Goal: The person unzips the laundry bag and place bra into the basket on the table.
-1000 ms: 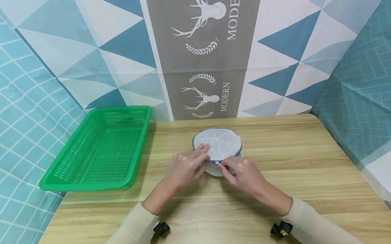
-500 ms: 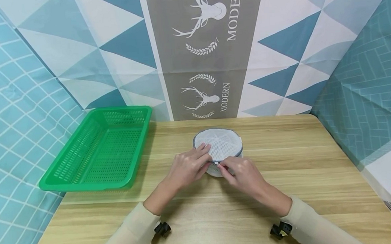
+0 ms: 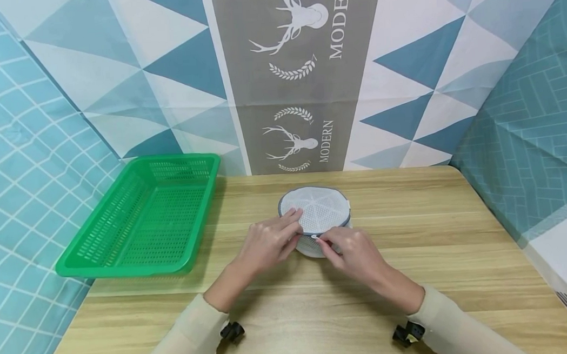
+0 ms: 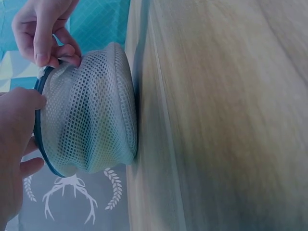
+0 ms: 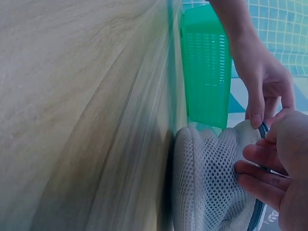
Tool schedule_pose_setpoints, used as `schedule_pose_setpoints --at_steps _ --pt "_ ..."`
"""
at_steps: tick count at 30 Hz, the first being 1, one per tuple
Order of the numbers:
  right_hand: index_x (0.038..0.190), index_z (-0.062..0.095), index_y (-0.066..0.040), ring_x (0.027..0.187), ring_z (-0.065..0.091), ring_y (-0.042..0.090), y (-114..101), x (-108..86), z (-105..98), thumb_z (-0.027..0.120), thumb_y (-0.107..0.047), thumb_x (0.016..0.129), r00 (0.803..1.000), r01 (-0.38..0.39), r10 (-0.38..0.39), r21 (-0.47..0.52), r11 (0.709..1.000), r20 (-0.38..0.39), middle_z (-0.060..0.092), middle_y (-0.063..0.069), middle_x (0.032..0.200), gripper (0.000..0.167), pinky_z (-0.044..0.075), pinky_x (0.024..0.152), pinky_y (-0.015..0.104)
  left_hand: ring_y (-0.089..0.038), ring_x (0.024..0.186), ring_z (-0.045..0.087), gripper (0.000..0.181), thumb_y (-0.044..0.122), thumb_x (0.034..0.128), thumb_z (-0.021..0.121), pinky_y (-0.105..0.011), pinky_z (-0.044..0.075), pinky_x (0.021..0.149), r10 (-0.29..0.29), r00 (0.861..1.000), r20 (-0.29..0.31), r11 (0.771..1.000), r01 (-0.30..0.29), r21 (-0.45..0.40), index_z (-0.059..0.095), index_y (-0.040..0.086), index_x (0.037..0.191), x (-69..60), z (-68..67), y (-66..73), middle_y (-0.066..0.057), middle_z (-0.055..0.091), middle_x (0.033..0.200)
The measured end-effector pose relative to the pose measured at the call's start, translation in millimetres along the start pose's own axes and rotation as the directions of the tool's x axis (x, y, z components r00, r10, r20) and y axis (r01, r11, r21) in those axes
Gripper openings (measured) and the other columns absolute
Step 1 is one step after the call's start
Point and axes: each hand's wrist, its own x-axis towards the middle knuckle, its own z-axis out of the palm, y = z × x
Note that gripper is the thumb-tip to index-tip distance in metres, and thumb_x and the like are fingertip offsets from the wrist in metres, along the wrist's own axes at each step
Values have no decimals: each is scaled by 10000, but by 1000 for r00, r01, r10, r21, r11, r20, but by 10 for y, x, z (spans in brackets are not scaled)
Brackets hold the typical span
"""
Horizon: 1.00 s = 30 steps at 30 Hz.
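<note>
A round white mesh laundry bag (image 3: pixel 317 207) with a blue-grey zip round its top stands on the wooden table. My left hand (image 3: pixel 272 241) holds its near left rim, with fingers lying over the mesh lid and the thumb at the side. At the front of the rim, my right hand (image 3: pixel 353 248) pinches the small white zip pull (image 3: pixel 315 237) between thumb and forefinger. The left wrist view shows the bag's mesh side (image 4: pixel 91 110) slightly creased. Whatever the bag holds cannot be made out through the mesh.
A green plastic basket (image 3: pixel 197 242) with slotted walls stands on the left of the table (image 3: pixel 438 232). Behind the table hangs a patterned backdrop (image 3: pixel 302 89), and tiled-print cloth (image 3: pixel 14 161) covers the left side.
</note>
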Motion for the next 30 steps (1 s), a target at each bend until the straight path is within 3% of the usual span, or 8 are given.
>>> schedule_pose_setpoints --at_steps 9,17,25,30 --pt "892 810 -70 719 794 127 -29 25 9 857 -25 904 1000 26 -26 -14 1000 -10 841 51 830 66 646 637 260 -249 1178 855 276 241 857 1004 -295 683 664 29 999 -38 1000 -29 4 777 209 1010 52 16 48 -88 854 1296" --pt "885 803 -73 713 783 115 -34 17 17 869 -13 886 1000 23 -24 -20 1000 -6 837 31 825 90 638 634 253 -250 1181 855 260 227 863 997 -277 657 608 33 999 -36 999 -33 -3 771 192 986 40 25 54 -99 854 1297" --pt "906 814 -63 734 799 125 -23 -4 18 856 -18 912 1000 6 -6 -5 1000 9 850 56 850 61 650 649 246 -283 1214 844 212 175 907 952 -321 703 707 29 1000 -10 999 -29 -44 758 160 991 14 6 46 -125 838 1334" --pt "905 821 -54 742 805 127 -9 -15 9 852 -26 930 1000 -14 14 0 1000 12 852 86 856 49 659 657 247 -304 1228 839 204 148 921 933 -320 700 690 17 1000 -5 997 -17 -73 745 136 1000 -5 -13 31 -149 828 1352"
